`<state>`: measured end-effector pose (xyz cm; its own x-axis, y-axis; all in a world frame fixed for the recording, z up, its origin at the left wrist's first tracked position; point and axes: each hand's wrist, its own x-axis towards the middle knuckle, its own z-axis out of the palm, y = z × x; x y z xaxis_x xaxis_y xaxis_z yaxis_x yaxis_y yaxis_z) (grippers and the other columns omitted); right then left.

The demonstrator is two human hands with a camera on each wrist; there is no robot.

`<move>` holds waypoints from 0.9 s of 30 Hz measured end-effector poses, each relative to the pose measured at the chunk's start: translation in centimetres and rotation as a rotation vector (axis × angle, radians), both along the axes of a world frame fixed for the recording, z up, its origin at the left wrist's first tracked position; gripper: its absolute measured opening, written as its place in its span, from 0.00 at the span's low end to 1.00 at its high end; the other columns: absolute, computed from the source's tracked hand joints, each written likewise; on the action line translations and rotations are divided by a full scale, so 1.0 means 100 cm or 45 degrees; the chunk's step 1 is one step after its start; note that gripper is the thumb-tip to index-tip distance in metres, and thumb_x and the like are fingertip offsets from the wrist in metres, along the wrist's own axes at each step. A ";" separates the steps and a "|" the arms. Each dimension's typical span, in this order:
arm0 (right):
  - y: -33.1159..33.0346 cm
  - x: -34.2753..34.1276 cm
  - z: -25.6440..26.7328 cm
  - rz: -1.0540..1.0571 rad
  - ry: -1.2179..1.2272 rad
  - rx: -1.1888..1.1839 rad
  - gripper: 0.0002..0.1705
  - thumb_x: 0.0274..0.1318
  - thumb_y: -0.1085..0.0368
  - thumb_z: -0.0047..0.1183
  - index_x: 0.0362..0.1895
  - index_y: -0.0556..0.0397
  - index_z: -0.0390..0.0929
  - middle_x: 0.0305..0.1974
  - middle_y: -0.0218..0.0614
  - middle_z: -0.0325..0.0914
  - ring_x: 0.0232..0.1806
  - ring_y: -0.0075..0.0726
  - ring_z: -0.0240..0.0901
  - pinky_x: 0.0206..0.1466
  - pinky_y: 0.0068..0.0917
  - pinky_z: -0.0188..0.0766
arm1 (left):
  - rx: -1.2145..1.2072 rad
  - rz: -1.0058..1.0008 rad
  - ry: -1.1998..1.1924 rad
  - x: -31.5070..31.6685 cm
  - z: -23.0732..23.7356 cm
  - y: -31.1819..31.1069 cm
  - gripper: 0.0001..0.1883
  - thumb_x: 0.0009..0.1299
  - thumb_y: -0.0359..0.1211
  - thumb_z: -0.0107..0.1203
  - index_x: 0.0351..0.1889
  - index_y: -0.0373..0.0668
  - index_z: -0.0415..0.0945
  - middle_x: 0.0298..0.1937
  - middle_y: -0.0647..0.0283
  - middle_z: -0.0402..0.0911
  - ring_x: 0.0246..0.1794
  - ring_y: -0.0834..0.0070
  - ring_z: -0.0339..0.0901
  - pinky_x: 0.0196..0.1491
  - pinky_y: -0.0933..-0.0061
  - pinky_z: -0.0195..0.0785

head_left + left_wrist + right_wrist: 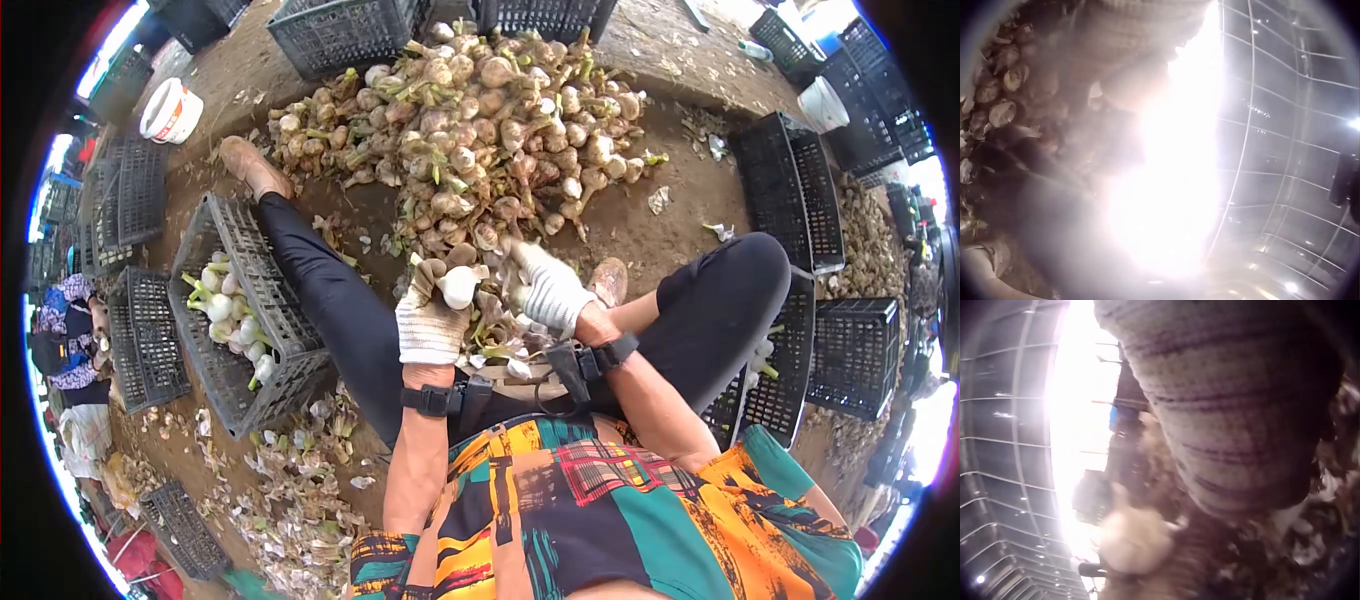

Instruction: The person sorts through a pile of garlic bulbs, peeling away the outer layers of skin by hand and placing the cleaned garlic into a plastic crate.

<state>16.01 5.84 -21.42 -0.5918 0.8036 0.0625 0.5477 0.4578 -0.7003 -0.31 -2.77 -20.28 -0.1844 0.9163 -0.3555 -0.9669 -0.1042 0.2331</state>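
Dirt floor (690, 228) under heaped garlic (490, 130)

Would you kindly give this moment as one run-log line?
left hand: holds garlic bulb | right hand: nearby, blurred, grip unclear | garlic heap: ahead

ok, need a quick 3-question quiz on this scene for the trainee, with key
1. What does the left hand hold?
2. Fill in: the right hand wears a glove patterned with ____.
3. True or false: the crate beside the person's left leg holds pale bulbs with green stems.

Key:
1. A white garlic bulb.
2. Stripes.
3. True.
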 end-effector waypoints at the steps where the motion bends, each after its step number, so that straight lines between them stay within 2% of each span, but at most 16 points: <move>1: 0.000 -0.006 0.035 0.054 -0.188 -0.029 0.21 0.42 0.68 0.52 0.46 0.53 0.73 0.35 0.49 0.77 0.39 0.55 0.74 0.43 0.41 0.71 | 0.069 -0.066 -0.031 0.002 0.002 0.002 0.14 0.71 0.41 0.51 0.40 0.39 0.77 0.50 0.52 0.79 0.46 0.64 0.78 0.48 0.71 0.75; 3: -0.003 -0.024 0.077 0.200 -0.594 0.023 0.07 0.41 0.66 0.53 0.29 0.52 0.76 0.30 0.46 0.78 0.37 0.50 0.76 0.41 0.42 0.70 | -0.055 -0.155 0.133 0.009 -0.007 0.011 0.16 0.71 0.43 0.52 0.42 0.40 0.77 0.50 0.52 0.78 0.47 0.63 0.78 0.48 0.69 0.76; 5: -0.018 -0.025 0.066 0.365 -0.639 0.305 0.08 0.45 0.64 0.49 0.28 0.45 0.81 0.28 0.41 0.81 0.29 0.45 0.78 0.30 0.38 0.69 | -0.422 -0.032 0.580 0.014 -0.027 0.020 0.20 0.68 0.48 0.53 0.41 0.39 0.79 0.47 0.51 0.80 0.43 0.59 0.79 0.43 0.64 0.78; 8: -0.020 -0.016 0.026 0.597 -0.642 -0.222 0.10 0.42 0.62 0.50 0.26 0.49 0.83 0.30 0.46 0.81 0.31 0.50 0.79 0.30 0.43 0.72 | -0.130 -0.021 -0.107 0.005 -0.005 0.010 0.21 0.67 0.49 0.54 0.31 0.38 0.80 0.40 0.49 0.81 0.38 0.57 0.80 0.38 0.62 0.79; 10: -0.031 -0.004 -0.022 0.817 -0.783 -0.446 0.14 0.44 0.60 0.50 0.33 0.52 0.83 0.32 0.51 0.80 0.34 0.53 0.79 0.35 0.43 0.74 | -0.134 0.043 -0.211 -0.003 -0.009 0.014 0.25 0.66 0.50 0.55 0.17 0.39 0.76 0.35 0.46 0.82 0.38 0.52 0.79 0.41 0.59 0.77; 12: -0.027 0.006 -0.019 0.648 -0.696 -0.460 0.18 0.47 0.57 0.50 0.40 0.52 0.81 0.36 0.52 0.80 0.37 0.54 0.78 0.38 0.40 0.74 | 0.006 0.022 -0.280 -0.009 -0.009 0.018 0.27 0.65 0.50 0.56 0.13 0.37 0.73 0.35 0.43 0.82 0.46 0.46 0.77 0.52 0.53 0.74; 14: -0.003 -0.001 0.021 0.275 -0.479 -0.540 0.21 0.49 0.59 0.50 0.49 0.49 0.77 0.37 0.52 0.79 0.43 0.55 0.76 0.45 0.38 0.72 | -0.005 -0.015 -0.277 -0.014 -0.020 0.017 0.27 0.66 0.50 0.55 0.14 0.38 0.74 0.36 0.44 0.82 0.44 0.48 0.78 0.48 0.59 0.77; 17: 0.004 -0.010 0.023 0.011 0.310 -0.380 0.17 0.44 0.63 0.52 0.42 0.52 0.76 0.31 0.52 0.78 0.36 0.58 0.76 0.38 0.41 0.73 | -0.088 -0.104 -0.071 -0.007 -0.029 0.016 0.22 0.67 0.52 0.54 0.28 0.39 0.77 0.33 0.53 0.82 0.38 0.61 0.79 0.43 0.64 0.77; 18: 0.007 -0.016 0.042 0.073 0.241 -0.033 0.17 0.43 0.64 0.53 0.41 0.52 0.75 0.30 0.51 0.78 0.33 0.58 0.76 0.36 0.41 0.73 | -0.129 -0.115 0.048 -0.006 -0.036 0.013 0.22 0.67 0.52 0.53 0.38 0.41 0.78 0.32 0.60 0.82 0.35 0.68 0.79 0.39 0.67 0.76; 19: 0.007 -0.018 0.057 0.218 0.019 -0.082 0.17 0.41 0.66 0.54 0.41 0.52 0.74 0.28 0.50 0.78 0.31 0.58 0.76 0.34 0.43 0.73 | -0.528 -0.127 0.409 0.015 -0.001 0.026 0.22 0.69 0.52 0.51 0.41 0.42 0.78 0.36 0.62 0.82 0.34 0.69 0.79 0.39 0.68 0.75; 20: 0.003 -0.015 0.068 0.336 -0.214 -0.145 0.18 0.39 0.67 0.54 0.41 0.51 0.73 0.26 0.49 0.78 0.29 0.58 0.76 0.32 0.44 0.72 | -0.626 -0.173 0.477 0.010 -0.019 0.023 0.22 0.71 0.51 0.48 0.44 0.41 0.77 0.38 0.62 0.81 0.36 0.70 0.79 0.43 0.66 0.75; 21: -0.004 -0.011 0.059 0.262 -0.258 -0.103 0.19 0.39 0.66 0.56 0.41 0.51 0.73 0.25 0.49 0.78 0.28 0.57 0.76 0.31 0.44 0.72 | -0.354 -0.190 0.553 0.008 -0.026 0.021 0.22 0.70 0.49 0.50 0.46 0.39 0.76 0.41 0.61 0.81 0.36 0.70 0.79 0.45 0.65 0.75; 23: -0.017 0.007 0.072 0.086 0.145 -0.453 0.19 0.40 0.66 0.55 0.43 0.51 0.72 0.28 0.50 0.78 0.32 0.56 0.77 0.34 0.45 0.72 | -0.402 -0.189 0.395 0.002 -0.035 0.022 0.22 0.68 0.52 0.52 0.40 0.40 0.77 0.37 0.58 0.81 0.35 0.67 0.79 0.43 0.65 0.75; 24: -0.025 0.008 0.067 0.059 0.664 -0.531 0.24 0.39 0.69 0.55 0.47 0.49 0.70 0.33 0.51 0.76 0.35 0.58 0.74 0.35 0.47 0.68 | -0.429 -0.186 0.317 -0.001 -0.039 0.021 0.23 0.67 0.53 0.53 0.37 0.40 0.77 0.35 0.57 0.81 0.35 0.66 0.79 0.43 0.65 0.75; 26: -0.014 0.022 0.100 0.002 -0.016 -0.450 0.27 0.38 0.70 0.54 0.50 0.48 0.69 0.31 0.48 0.75 0.37 0.58 0.73 0.36 0.45 0.68 | -0.488 -0.206 0.435 -0.010 -0.054 0.022 0.25 0.67 0.54 0.52 0.40 0.39 0.77 0.39 0.58 0.81 0.39 0.68 0.79 0.45 0.65 0.74; 27: -0.010 0.026 0.097 -0.021 0.053 -0.248 0.30 0.38 0.69 0.55 0.52 0.48 0.68 0.32 0.46 0.73 0.40 0.58 0.71 0.38 0.45 0.68 | -0.518 -0.217 0.494 -0.015 -0.063 0.021 0.26 0.67 0.55 0.51 0.41 0.39 0.77 0.40 0.58 0.81 0.41 0.68 0.79 0.46 0.65 0.74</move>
